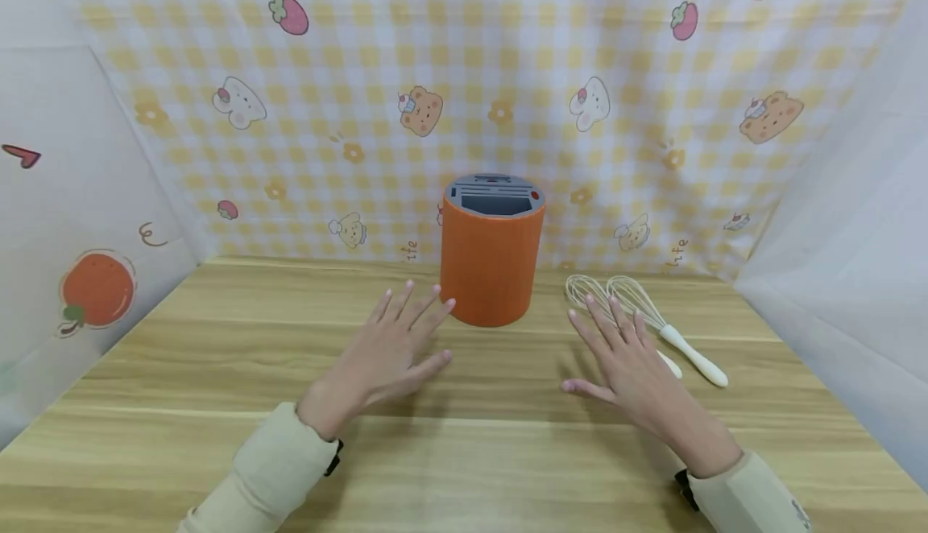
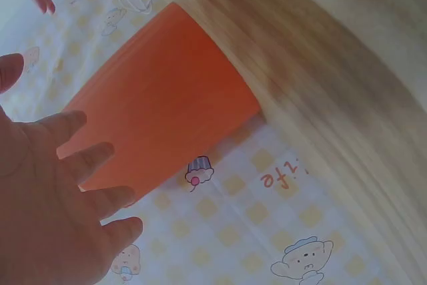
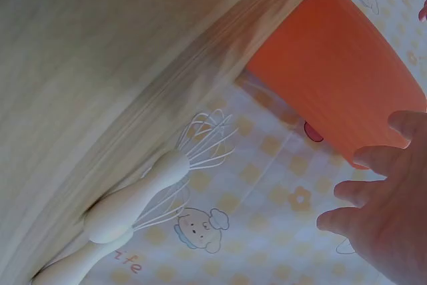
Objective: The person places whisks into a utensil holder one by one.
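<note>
An orange utensil holder (image 1: 489,267) with a grey slotted top stands upright at the back middle of the wooden table. My left hand (image 1: 391,352), fingers spread and holding nothing, hovers in front of it to the left; its fingertips overlap the holder's lower edge in the head view. On the other side, my right hand (image 1: 631,368) is also spread and holds nothing. Two white whisks lie on the table beyond that hand, with wire loops toward the back. The right whisk's handle (image 1: 693,356) shows fully, while the other whisk (image 3: 140,198) is partly hidden by the hand in the head view.
A yellow checked cloth (image 1: 312,146) with cartoon prints hangs right behind the table. White cloth walls (image 1: 65,163) close in the left and right sides. The wooden tabletop (image 1: 493,452) stretches toward me between both forearms.
</note>
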{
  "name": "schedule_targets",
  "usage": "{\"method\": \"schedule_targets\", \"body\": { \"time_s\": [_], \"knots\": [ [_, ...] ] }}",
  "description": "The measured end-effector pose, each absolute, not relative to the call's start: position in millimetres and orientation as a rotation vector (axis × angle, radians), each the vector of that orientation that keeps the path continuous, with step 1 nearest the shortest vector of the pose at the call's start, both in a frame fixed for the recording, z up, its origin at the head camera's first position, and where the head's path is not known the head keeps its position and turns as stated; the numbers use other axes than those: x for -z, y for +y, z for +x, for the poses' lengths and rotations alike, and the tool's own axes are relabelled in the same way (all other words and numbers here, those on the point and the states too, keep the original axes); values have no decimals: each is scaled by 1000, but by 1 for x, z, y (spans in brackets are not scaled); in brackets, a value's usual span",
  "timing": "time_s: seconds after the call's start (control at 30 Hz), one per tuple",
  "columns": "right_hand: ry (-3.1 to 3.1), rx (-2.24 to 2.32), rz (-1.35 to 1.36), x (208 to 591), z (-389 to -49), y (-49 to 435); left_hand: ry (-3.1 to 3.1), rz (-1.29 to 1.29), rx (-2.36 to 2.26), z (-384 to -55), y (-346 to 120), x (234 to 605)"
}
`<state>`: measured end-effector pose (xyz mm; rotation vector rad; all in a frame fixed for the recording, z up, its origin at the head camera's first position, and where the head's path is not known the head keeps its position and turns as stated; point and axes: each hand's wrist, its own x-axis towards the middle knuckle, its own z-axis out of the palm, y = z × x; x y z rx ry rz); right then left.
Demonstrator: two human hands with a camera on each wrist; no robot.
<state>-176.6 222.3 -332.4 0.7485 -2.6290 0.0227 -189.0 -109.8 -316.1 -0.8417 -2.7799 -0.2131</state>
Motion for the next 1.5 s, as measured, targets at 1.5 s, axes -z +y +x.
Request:
{"method": "schedule_targets", "body": {
  "time_s": [1.5],
  "knots": [
    [-2409, -2032, 164, 232, -311, 152, -2514, -267, 1759, -323, -75, 240]
  ]
}}
